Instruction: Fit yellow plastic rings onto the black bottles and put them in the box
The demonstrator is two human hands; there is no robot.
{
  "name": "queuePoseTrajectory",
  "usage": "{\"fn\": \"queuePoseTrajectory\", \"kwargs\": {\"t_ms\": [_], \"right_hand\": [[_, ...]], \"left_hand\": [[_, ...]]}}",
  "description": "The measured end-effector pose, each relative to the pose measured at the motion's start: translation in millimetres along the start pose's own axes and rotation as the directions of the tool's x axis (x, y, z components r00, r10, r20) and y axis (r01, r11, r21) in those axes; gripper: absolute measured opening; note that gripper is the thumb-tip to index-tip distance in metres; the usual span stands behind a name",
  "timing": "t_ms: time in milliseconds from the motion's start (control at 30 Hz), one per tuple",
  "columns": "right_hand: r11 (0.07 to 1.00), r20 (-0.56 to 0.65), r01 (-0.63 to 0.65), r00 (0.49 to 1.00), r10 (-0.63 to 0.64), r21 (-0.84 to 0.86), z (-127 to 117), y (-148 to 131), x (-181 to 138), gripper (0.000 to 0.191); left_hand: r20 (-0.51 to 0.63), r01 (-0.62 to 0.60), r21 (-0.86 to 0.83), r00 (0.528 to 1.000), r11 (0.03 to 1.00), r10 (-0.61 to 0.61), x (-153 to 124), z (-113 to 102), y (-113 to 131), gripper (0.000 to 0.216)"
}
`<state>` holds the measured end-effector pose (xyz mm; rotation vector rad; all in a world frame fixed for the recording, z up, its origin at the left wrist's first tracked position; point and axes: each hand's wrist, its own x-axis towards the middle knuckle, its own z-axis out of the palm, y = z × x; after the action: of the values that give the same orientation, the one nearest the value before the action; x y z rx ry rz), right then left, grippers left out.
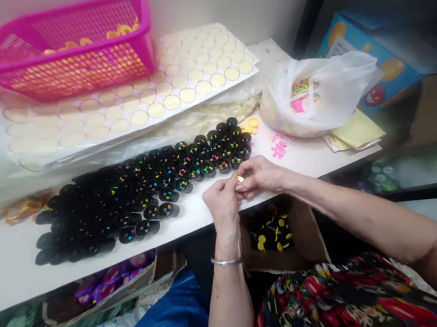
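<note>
My left hand and my right hand meet over the front edge of the white table. Between their fingertips is a small round yellow piece, pinched from both sides; its details are too small to make out. Left of my hands stand many short black cups in packed rows, with bits of bright colour inside. Several small pink pieces lie loose just beyond my right hand, and yellow rings lie behind them.
A pink basket with yellow pieces stands on sheets of round stickers at the back. To the right sit a white plastic bag and a blue box. Below the edge, a cardboard box holds black and yellow pieces.
</note>
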<state>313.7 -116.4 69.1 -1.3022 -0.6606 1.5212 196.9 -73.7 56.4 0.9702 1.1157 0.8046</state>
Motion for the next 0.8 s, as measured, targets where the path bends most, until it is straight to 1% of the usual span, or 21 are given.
{"fn": "queuePoseTrajectory", "kwargs": {"t_ms": [100, 167, 233, 267, 333, 400, 467, 533, 633, 700, 800], "right_hand": [[1.000, 0.021, 0.020, 1.000, -0.020, -0.006, 1, 1, 0, 0.033], [1.000, 0.022, -0.006, 1.000, 0.006, -0.002, 3, 5, 1, 0.034], [0.999, 0.022, -0.036, 0.999, 0.037, -0.010, 5, 8, 3, 0.035], [0.999, 0.022, -0.040, 0.999, 0.040, -0.017, 5, 9, 3, 0.034], [1.000, 0.006, -0.013, 1.000, 0.013, -0.024, 6, 11, 3, 0.033], [0.999, -0.024, 0.040, 0.999, -0.041, -0.007, 7, 15, -2, 0.031], [0.996, -0.057, 0.084, 0.995, -0.083, 0.016, 9, 21, -12, 0.031], [0.994, -0.084, 0.109, 0.991, -0.105, 0.033, 10, 26, -25, 0.032], [0.992, -0.074, 0.099, 0.993, -0.094, 0.072, 7, 31, -46, 0.036], [0.989, -0.019, 0.074, 0.997, -0.072, 0.129, 2, 31, -58, 0.038], [0.973, 0.076, 0.015, 0.997, -0.034, 0.229, -8, 30, -70, 0.040]], "left_hand": [[-0.004, -0.024, 0.023, 1.000, 0.999, 0.025, 2, 0, -4, 0.031], [0.013, -0.022, 0.038, 1.000, 0.999, 0.022, 1, -4, -10, 0.032], [0.040, -0.049, 0.045, 0.998, 0.998, 0.047, 0, -11, -16, 0.034], [0.069, -0.069, 0.045, 0.995, 0.997, 0.066, -1, -15, -17, 0.035], [0.170, -0.116, 0.032, 0.979, 0.993, 0.109, -5, -22, -16, 0.036], [0.305, -0.166, 0.028, 0.940, 0.986, 0.149, -11, -29, -13, 0.035], [0.406, -0.227, 0.060, 0.895, 0.972, 0.184, -19, -32, -11, 0.041], [0.424, -0.318, 0.126, 0.873, 0.940, 0.239, -29, -33, -11, 0.042], [0.392, -0.468, 0.224, 0.846, 0.855, 0.361, -43, -30, -15, 0.030], [0.402, -0.549, 0.260, 0.809, 0.794, 0.428, -51, -28, -17, 0.025], [0.454, -0.661, 0.297, 0.733, 0.689, 0.508, -60, -26, -16, 0.028]]}}
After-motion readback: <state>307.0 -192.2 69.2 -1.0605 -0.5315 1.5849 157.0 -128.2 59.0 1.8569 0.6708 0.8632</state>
